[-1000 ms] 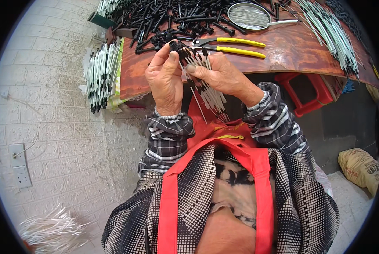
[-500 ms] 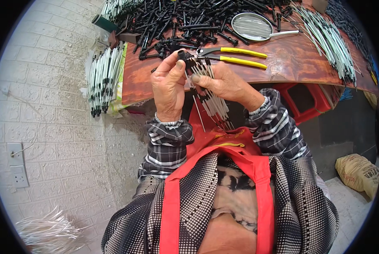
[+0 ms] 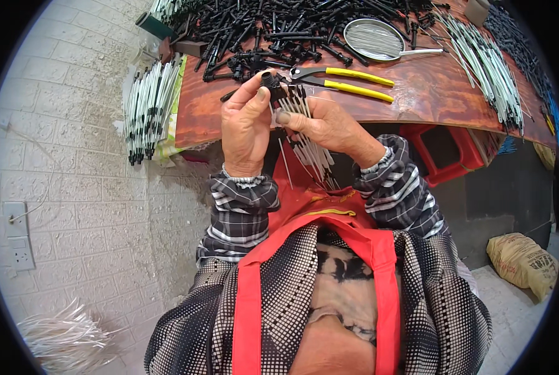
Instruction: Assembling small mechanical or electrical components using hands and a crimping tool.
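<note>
My left hand (image 3: 243, 134) is closed, its thumb and fingers pinching a short black cylindrical plastic fitting (image 3: 268, 80) with an open round end. Beside it my right hand (image 3: 332, 128) is wrapped round a bundle of thin white tubes with black ends (image 3: 309, 150). The thumb lies across the upper part of the bundle, and its lower ends hang over my red apron (image 3: 292, 215). The two hands are close together at the table's front edge. Just beyond my right hand, pincers with yellow handles (image 3: 359, 91) lie on the wooden table (image 3: 442, 103).
Black plastic parts (image 3: 279, 28) are heaped at the back. A round pan (image 3: 422, 51) holds thin silvery pieces. Bundles of white tubes lie at the left edge (image 3: 147, 115) and far right (image 3: 489, 69). A red plastic stool (image 3: 451, 169) stands under the table; a sack (image 3: 523, 262) lies on the floor.
The view has shifted slightly. My right thumb has moved slightly on the tube bundle; both hands keep their hold.
</note>
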